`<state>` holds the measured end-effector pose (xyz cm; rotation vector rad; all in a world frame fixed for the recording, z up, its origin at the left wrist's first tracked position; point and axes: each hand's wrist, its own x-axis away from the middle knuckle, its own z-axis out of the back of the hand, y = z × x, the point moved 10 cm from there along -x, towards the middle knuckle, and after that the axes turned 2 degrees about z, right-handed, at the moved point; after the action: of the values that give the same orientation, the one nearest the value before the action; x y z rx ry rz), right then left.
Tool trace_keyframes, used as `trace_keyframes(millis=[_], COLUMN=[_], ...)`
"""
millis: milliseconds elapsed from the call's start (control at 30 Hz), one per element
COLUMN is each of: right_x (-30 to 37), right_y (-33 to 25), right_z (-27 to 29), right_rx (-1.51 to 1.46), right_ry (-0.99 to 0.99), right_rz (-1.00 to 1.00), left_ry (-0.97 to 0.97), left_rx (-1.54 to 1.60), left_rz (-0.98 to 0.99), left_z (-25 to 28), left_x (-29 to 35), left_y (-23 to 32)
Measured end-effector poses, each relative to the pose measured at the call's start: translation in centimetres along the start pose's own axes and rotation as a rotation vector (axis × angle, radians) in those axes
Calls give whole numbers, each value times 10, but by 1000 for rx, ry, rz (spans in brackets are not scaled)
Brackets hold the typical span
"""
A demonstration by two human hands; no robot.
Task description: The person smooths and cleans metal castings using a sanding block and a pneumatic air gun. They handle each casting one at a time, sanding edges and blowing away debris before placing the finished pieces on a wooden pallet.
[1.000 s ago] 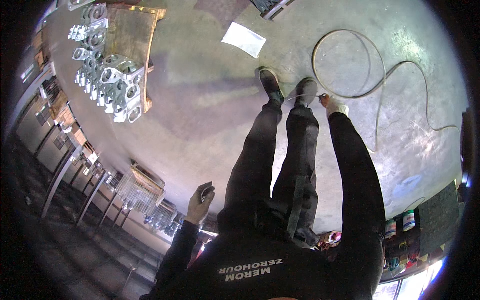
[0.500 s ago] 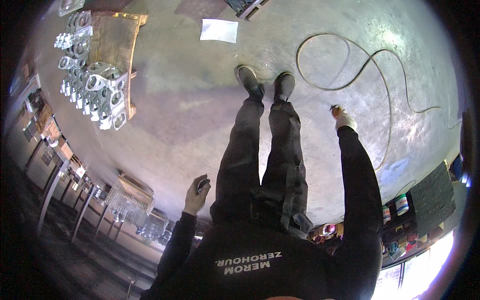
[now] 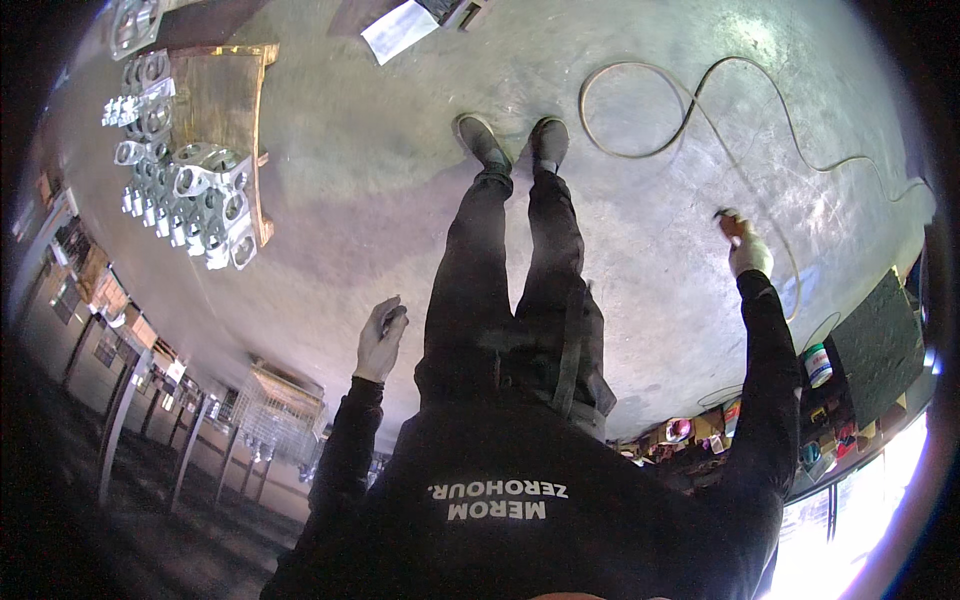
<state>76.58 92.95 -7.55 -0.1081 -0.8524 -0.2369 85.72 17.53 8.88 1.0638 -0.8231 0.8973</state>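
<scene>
My left hand (image 3: 380, 342) hangs out to the left of my thigh, in front of the grey floor. Its fingers are curled together, and what lies in them, if anything, is too unclear to name. My right hand (image 3: 748, 250) is held out to the right, lower arm in a black sleeve. Its fingers close around a small dark object (image 3: 721, 214), whose tip sticks out past them; its kind does not show. Neither hand touches anything else. My two dark shoes (image 3: 512, 141) stand on the concrete floor between the hands.
Silvery metal castings (image 3: 195, 190) stand in rows on a wooden pallet (image 3: 215, 100) at the far left. A hose (image 3: 640, 156) loops across the floor to the right. A white sheet (image 3: 400, 32) lies ahead. Wire baskets (image 3: 275, 405) stand left, a white tub (image 3: 817, 366) right.
My right hand has swung outward to the right and slightly down in view. My left hand has risen. The white sheet shows turned and farther up left; the hose has shifted left in view.
</scene>
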Motion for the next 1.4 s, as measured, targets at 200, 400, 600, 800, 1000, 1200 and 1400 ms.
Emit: trace_keyframes(millis=[200,400,600,800,1000,1200,1400], right_x=[18,68,95,103,150,145,75], right_y=[-14,-32,22,38,83,96,28], right_z=[-22,25,100,118,130,176,205], right_rx=[177,-250,72,127,200,-125,33], right_ry=[-195,-171,10,-41,-128,-36,139], right_rz=[-111,104,94,31,-24,66,209], left_ry=[19,64,79,85,156,187,271], left_rx=[-65,-63,4,96,145,255,276], left_rz=[-32,-52,-85,-104,-103,-131,-163], left_z=[9,42,58,68,83,97,102], left_x=[4,23,21,32,52,58,60], left_y=[6,9,0,-3,-10,-53,-71])
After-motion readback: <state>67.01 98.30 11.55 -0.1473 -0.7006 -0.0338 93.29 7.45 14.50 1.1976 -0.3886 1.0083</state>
